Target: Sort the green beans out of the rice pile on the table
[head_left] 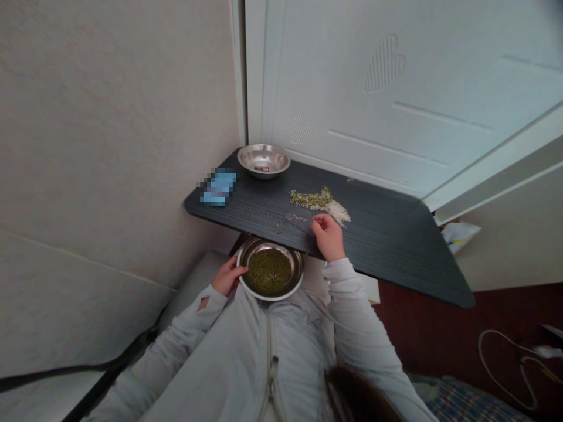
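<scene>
My left hand (226, 276) grips the rim of a steel bowl (300, 275), thumb over the edge, in front of my lap and below the table's near edge. A layer of small green beans (269, 271), like mung beans, covers its bottom. On the dark table my right hand (329, 237) is closed, fingertips bent together at the surface; whether anything is between them is hidden. Just beyond it lies a small heap of white rice grains (338, 211), joined on its left to a mixed patch of green beans and rice (310, 200). A few loose grains (295, 218) are scattered left of my fingers.
A second steel bowl (264, 153) with a label inside stands at the table's back left. Beside it lies a blurred blue packet (219, 187). The dark table (396, 246) reaches to the right, against a white door (334, 76). A white cable (505, 375) lies on the floor.
</scene>
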Motion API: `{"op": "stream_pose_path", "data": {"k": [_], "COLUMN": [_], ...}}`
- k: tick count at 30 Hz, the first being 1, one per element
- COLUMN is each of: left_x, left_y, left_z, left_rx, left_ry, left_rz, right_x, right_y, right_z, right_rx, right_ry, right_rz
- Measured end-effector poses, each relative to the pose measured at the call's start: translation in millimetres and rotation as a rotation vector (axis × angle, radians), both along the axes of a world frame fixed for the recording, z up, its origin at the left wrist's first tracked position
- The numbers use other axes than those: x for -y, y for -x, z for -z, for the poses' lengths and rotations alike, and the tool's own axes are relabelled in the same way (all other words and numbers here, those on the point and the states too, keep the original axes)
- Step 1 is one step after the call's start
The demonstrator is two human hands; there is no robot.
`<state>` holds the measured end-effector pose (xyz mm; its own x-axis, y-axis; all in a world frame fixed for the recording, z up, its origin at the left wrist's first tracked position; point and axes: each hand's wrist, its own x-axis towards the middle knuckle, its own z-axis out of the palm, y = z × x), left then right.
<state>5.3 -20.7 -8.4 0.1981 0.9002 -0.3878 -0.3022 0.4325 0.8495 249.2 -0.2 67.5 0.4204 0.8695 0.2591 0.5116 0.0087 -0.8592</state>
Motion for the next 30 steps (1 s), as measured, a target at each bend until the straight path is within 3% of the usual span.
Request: {"op": "stream_pose_path", "data": {"k": [17,30], "left_x": [-1.0,-0.7], "left_y": [1.2,1.1], "left_z": [2.4,1.3], "left_rx": [-0.005,0.017], "left_ry": [-0.004,0.026], "left_rz": [0.000,0.000], "right_x": [9.9,13.1], "right_y": [6.2,4.7], "right_z": [-7.4,-6.1], "right_rx": [0.033,-0.021], "right_ry": [0.053,0.099], "right_rz": [-0.119,-0.325]}}
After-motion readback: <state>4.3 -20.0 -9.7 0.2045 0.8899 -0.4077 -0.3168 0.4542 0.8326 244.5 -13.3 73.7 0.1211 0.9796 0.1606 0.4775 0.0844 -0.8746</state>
